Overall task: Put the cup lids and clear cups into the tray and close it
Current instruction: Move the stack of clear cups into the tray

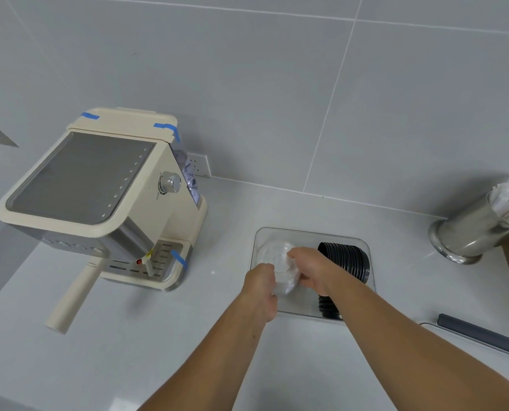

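Stack of clear cups (280,266) lies on its side in the left half of the clear tray (312,232), held at both ends. Left hand (260,287) wraps the near end; right hand (312,269) pinches the far side. Judged light, thin-walled, slick, easily crushed: hold by the rims, gentle squeeze only. Black cup lids (348,261) lie stacked in the tray's right half. Tray sits on the grey desk (158,336); espresso machine (99,197) stands well to the left.

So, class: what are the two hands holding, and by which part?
Left hand and right hand grip a stack of clear cups by its sides, over the tray.
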{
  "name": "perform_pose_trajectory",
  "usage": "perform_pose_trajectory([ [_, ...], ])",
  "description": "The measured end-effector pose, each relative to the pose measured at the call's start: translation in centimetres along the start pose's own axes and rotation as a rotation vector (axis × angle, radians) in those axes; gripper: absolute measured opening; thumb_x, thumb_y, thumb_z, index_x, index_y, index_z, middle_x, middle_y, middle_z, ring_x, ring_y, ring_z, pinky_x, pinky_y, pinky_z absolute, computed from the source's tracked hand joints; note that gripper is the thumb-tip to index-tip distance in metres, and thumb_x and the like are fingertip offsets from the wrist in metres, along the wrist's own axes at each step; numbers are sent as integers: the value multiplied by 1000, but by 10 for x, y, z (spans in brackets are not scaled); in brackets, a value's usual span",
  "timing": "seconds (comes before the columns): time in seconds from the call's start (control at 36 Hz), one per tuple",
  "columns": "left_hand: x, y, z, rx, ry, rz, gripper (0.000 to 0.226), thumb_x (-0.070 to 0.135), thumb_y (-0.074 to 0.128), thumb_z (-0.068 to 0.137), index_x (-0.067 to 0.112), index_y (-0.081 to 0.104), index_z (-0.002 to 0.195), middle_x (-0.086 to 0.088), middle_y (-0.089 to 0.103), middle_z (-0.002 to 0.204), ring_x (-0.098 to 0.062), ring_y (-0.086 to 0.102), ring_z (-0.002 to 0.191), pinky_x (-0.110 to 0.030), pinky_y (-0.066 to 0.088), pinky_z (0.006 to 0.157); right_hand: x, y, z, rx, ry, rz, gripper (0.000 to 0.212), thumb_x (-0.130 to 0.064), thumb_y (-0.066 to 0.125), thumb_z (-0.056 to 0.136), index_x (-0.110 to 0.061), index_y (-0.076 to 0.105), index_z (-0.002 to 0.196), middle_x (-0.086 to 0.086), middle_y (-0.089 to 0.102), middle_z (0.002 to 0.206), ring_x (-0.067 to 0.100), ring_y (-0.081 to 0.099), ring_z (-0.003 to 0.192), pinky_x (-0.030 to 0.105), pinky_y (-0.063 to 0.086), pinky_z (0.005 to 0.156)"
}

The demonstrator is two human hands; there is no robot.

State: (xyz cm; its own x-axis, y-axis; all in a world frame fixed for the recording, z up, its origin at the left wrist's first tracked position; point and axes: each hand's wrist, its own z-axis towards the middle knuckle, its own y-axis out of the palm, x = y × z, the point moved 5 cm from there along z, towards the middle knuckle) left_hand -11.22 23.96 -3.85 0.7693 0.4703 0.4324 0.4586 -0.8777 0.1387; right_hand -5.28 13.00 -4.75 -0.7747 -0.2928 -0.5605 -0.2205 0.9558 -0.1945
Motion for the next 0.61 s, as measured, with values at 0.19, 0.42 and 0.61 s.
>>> perform_pose_trajectory([
  [0.19,-2,-11,-13,-75,19,-12,53,18,56,94,6,43,144,-15,38,154,-31,34,143,-39,34,115,-3,-1,-6,0,3,-7,25,-17,45,90,-8,61,108,17,65,122,29,62,115,44,50,100],
  [0.42,7,-43,-46,-124,161,184,8,12,60,94,5,62,96,-13,64,101,-22,63,93,-32,56,86,7,0,-12,-38,37,39,22,-21,48,96,-13,55,115,10,61,110,23,59,95,31,49,75],
  [0.61,37,-72,-38,136,472,405,10,16,62,92,19,72,92,0,69,91,-16,64,82,-27,54,79,25,5,-10,-71,89,159,35,-30,53,95,-5,58,120,12,56,91,28,60,93,32,53,73],
])
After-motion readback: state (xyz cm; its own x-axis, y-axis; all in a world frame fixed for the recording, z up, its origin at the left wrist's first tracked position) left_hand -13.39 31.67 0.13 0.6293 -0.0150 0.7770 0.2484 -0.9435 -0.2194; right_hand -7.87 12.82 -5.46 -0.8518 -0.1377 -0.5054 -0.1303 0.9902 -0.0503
